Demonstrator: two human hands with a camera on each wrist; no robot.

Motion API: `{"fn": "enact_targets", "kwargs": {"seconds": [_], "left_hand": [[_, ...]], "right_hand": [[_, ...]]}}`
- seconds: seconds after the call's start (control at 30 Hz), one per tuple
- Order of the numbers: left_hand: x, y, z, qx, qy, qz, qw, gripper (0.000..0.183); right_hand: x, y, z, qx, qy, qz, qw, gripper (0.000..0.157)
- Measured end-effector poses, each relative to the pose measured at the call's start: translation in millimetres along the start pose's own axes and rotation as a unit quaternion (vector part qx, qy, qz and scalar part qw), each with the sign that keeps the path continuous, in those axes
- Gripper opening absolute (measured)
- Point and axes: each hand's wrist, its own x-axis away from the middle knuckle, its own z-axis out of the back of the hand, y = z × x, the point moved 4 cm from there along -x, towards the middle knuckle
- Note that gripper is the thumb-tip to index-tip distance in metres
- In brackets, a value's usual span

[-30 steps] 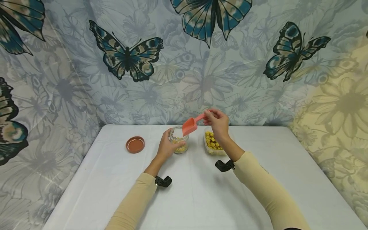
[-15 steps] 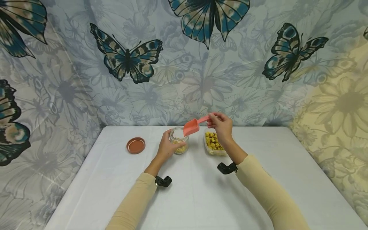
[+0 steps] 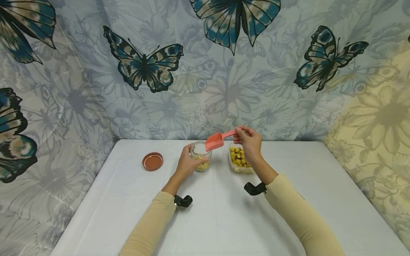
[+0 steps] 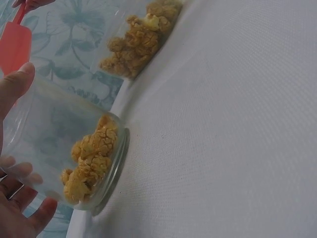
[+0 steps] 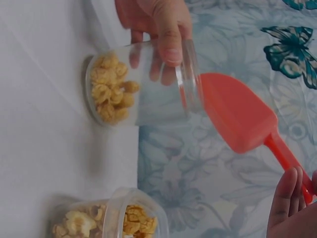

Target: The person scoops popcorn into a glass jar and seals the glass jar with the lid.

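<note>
My left hand [image 3: 189,161] grips a clear glass jar [image 4: 54,129] round its upper part, with the thumb near the rim. Caramel popcorn [image 4: 91,163] covers the jar's bottom. Up at the jar's mouth is a coral-red scoop [image 5: 237,114], its handle pinched by my right hand [image 3: 250,144]. The scoop's front edge sits right at the rim, tilted down toward the jar, and no popcorn shows in its bowl in the head view. Just below my right hand stands a clear plastic tub [image 3: 241,170] filled with yellow-brown popcorn [image 3: 239,157].
A reddish-brown round lid [image 3: 152,161] lies on the white-covered table [image 3: 205,217], left of the jar. Behind the table's far edge hangs a butterfly-print cloth [image 3: 230,92]. Each wrist wears a black camera [image 3: 255,188].
My right hand has drawn slightly right and down, and the scoop has shifted a little right over the jar's rim. My left hand has kept its hold on the jar.
</note>
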Motion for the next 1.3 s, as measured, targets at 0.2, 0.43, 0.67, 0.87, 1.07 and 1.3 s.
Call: {"fn": "enact_targets", "kwargs": {"seconds": [0.2,0.43,0.67,0.87,1.07,1.3], "left_hand": [[0.7,1.2,-2.4,0.002,-0.006,0.004,1.0,0.091],[1.7,-0.8,-5.2,-0.003,-0.008,0.005,1.0,0.092],[1.9,-1.3,-4.5,0.001,-0.002,0.003,1.0,0.092],[1.4,0.0,-4.4,0.009,-0.002,0.004,0.9999,0.092],[0.6,1.2,-3.2,0.009,-0.007,0.013,0.9999,0.091],[-0.1,8.2,1.4,-0.009,-0.017,0.019,0.9996,0.093]], "right_hand": [[3.1,-1.9,3.9,-0.014,0.0,-0.008,1.0,0.03],[4.1,1.4,8.3,-0.016,0.004,-0.004,1.0,0.035],[4.1,1.3,8.4,-0.026,0.005,-0.005,1.0,0.031],[1.8,3.1,9.4,-0.042,0.007,-0.012,0.999,0.031],[-0.4,5.1,10.3,-0.049,0.005,-0.013,0.999,0.026],[-2.0,6.3,9.2,-0.05,0.008,-0.016,0.999,0.022]]}}
